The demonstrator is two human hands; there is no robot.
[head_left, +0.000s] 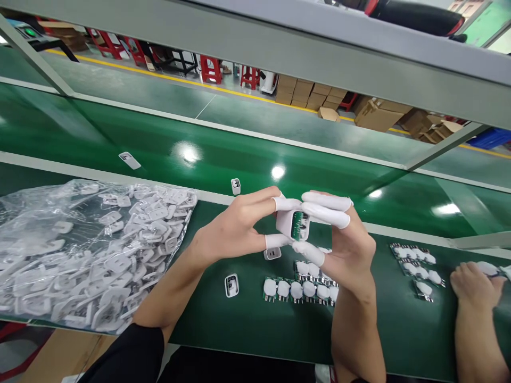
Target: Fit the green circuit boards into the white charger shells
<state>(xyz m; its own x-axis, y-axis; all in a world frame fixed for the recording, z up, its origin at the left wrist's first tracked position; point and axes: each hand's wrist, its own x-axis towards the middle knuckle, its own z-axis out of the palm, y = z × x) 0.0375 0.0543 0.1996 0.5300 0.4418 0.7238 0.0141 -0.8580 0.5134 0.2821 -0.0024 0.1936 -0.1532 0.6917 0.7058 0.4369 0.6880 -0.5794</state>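
Note:
A white charger housing (284, 223) with a green circuit board (296, 225) inside it is held up above the bench, its open end turned to the right. My left hand (235, 223) grips its left side between thumb and fingers. From the right, my right hand (347, 244) pinches the rim of the open end. White finger cots cover the fingertips of both hands. Below them, a white charger piece with slots (272, 254) lies on the bench. Rows of circuit boards with white tops (296, 290) lie nearer me, partly hidden by my right hand. A small white open-framed part (231, 285) sits to their left.
A clear plastic bag (131, 255) full of white plastic parts covers the left of the green bench (247, 330). Another person's hand (475, 284) is at the right, beside more circuit boards (417, 266). Above runs a grey shelf beam (255, 40). Two white parts lie beyond the bench edge.

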